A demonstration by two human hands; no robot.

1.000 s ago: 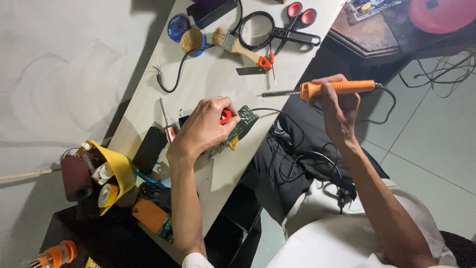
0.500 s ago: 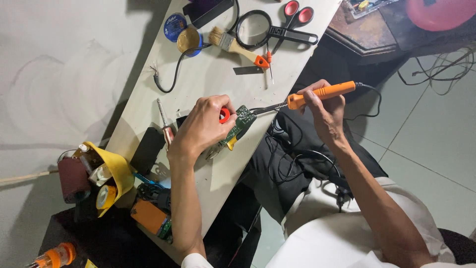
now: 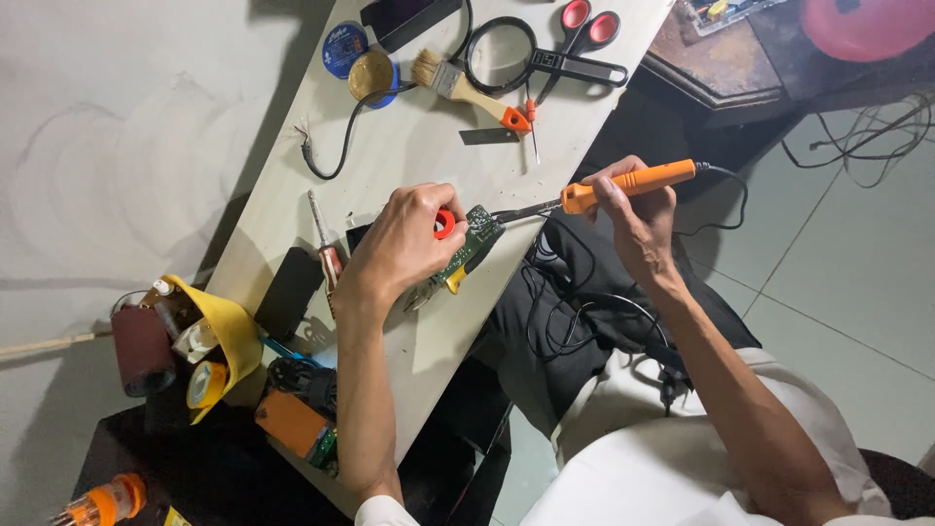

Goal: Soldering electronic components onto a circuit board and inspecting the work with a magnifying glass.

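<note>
Head view: left hand [image 3: 404,244] pinches one red spool [image 3: 444,224] (over one circuit board [image 3: 471,244]); right hand [image 3: 633,219] grips one soldering iron [image 3: 623,185].

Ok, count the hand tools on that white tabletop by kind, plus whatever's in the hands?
Orange-handled soldering iron: 1
Red-handled scissors: 1
Wooden-handled paintbrush: 1
Black-rimmed magnifying glass: 1
Screwdrivers: 2, a small orange one and a brown-handled one
Green circuit board: 1
Total: 7

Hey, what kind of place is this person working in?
Probably a small home electronics repair bench. The right hand holds an orange soldering iron to a green circuit board steadied by the left hand; a magnifier and screwdriver lie on the table.
</note>
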